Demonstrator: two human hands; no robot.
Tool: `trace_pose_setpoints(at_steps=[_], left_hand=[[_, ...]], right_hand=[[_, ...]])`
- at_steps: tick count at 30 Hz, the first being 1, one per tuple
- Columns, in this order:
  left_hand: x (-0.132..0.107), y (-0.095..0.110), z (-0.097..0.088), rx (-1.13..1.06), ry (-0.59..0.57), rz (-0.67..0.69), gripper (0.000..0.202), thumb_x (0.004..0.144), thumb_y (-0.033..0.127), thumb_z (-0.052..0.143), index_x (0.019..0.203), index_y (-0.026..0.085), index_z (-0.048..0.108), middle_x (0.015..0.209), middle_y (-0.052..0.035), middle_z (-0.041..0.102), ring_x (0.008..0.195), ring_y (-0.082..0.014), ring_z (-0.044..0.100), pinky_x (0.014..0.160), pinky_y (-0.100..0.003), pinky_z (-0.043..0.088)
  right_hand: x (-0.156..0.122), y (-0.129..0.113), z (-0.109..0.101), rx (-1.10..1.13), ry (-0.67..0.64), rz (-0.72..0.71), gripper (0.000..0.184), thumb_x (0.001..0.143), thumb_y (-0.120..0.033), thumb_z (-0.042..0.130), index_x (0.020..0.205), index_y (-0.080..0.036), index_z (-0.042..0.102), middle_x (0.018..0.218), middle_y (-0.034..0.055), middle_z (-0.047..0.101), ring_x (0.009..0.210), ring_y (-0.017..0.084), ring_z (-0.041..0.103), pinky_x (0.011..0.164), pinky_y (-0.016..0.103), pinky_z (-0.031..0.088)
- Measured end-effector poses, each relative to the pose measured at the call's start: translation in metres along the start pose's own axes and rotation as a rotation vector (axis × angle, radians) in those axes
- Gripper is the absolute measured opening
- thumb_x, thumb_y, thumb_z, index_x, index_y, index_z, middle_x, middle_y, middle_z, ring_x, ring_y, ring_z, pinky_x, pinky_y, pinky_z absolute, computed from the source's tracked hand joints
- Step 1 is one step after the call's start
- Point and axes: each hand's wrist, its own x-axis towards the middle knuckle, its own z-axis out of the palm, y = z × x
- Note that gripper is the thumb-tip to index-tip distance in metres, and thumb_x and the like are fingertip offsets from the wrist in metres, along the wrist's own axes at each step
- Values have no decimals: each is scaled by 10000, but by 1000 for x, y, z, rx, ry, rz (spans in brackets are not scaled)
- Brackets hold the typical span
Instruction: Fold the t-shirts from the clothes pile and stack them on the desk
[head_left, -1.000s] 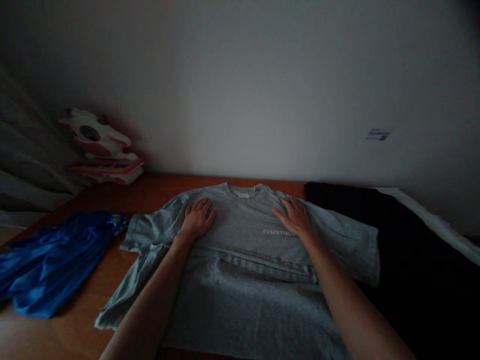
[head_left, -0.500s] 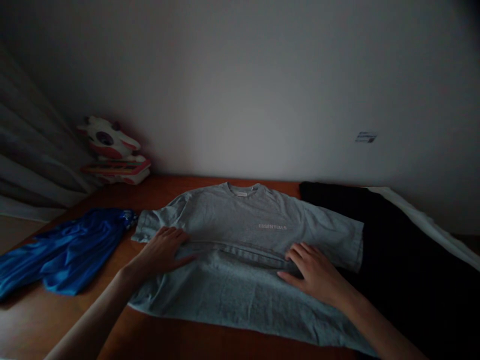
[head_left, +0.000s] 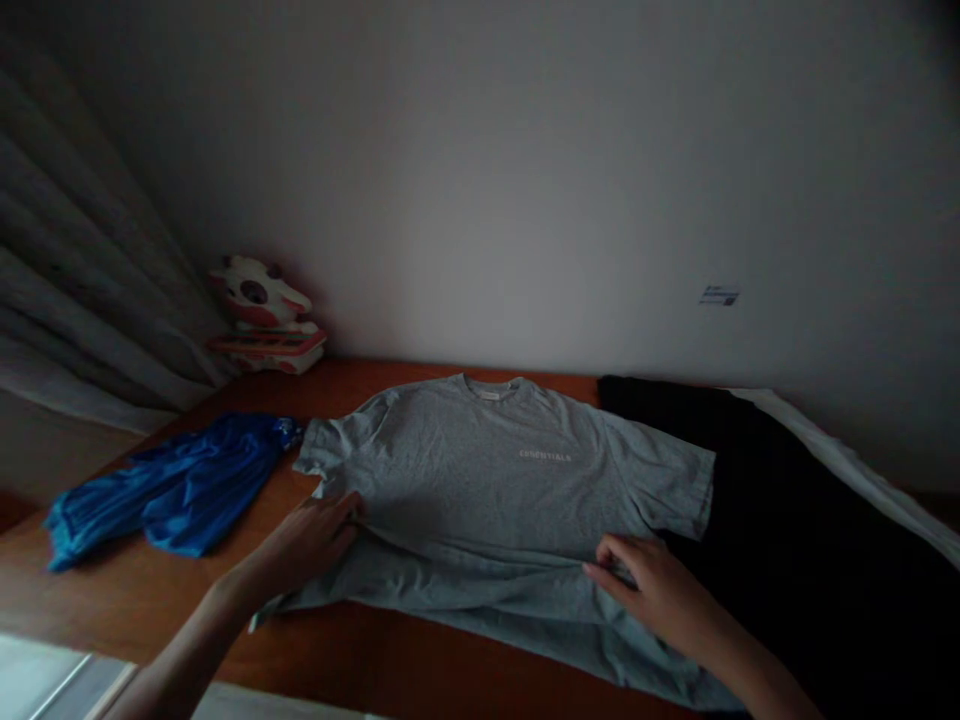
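Observation:
A grey short-sleeved T-shirt (head_left: 472, 480) with "ESSENTIALS" lettering on the chest is spread on the wooden table, its neckline toward the wall. Across its lower half the fabric is bunched in a loose crosswise fold. At the left side of this fold my left hand (head_left: 319, 535) grips the cloth with curled fingers, the fingertips partly hidden. My right hand (head_left: 652, 590) pinches the fold's right side between thumb and forefinger. Below the right wrist, the lower part of the shirt lies rumpled near the table's front edge.
Crumpled blue clothing (head_left: 210, 480) lies left of the shirt. A black garment (head_left: 780, 520) spreads on the right, with white cloth (head_left: 817, 435) along its far edge. A cow-shaped toy keyboard (head_left: 270, 320) stands at the back left corner of the wooden table (head_left: 360, 650), by a curtain (head_left: 90, 290).
Both hands have closed from spread fingers onto the T-shirt and moved toward the front edge. The fold has come down with them, showing more of the chest. The view has shifted slightly.

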Motion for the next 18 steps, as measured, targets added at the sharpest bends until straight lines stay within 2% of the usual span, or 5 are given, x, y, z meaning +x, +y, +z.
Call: trace_pose_setpoints(at_steps=[4,9,14,16,18], left_hand=[[10,29,15,-18,224,-19,298,946,284,409,1112,206,643,1121,-116,685,1058,-281,647,980,-456,495],[-5,40,31,-107,269,-94,248,968,393,449,989,225,630,981,-85,672,889,-257,662,857,-408,538],[5,-3,16,-210,324,-323,362,935,519,450,999,213,631,937,-77,697,808,-239,679,773,-357,539],[25,-33,1,-117,434,-495,408,895,528,471,1044,187,637,1056,-132,701,951,-286,683,867,-391,521],[47,-63,-13,-72,449,-705,519,869,545,493,1156,133,626,1205,-217,668,1148,-357,636,957,-435,485]], right_hand=[[11,0,20,-181,173,-115,189,952,-439,575,912,-262,627,940,47,691,902,230,674,832,376,494],[6,2,35,-129,49,-59,280,982,-440,504,787,-258,588,728,4,697,689,183,703,645,278,480],[7,5,38,-13,-36,12,332,964,-502,519,739,-263,567,670,-11,700,638,165,706,592,249,453],[21,-2,35,8,-17,6,324,954,-516,529,748,-271,577,696,-2,716,662,178,715,609,259,462],[40,-13,34,27,4,-16,321,950,-520,527,749,-276,585,715,10,724,674,194,716,616,274,464]])
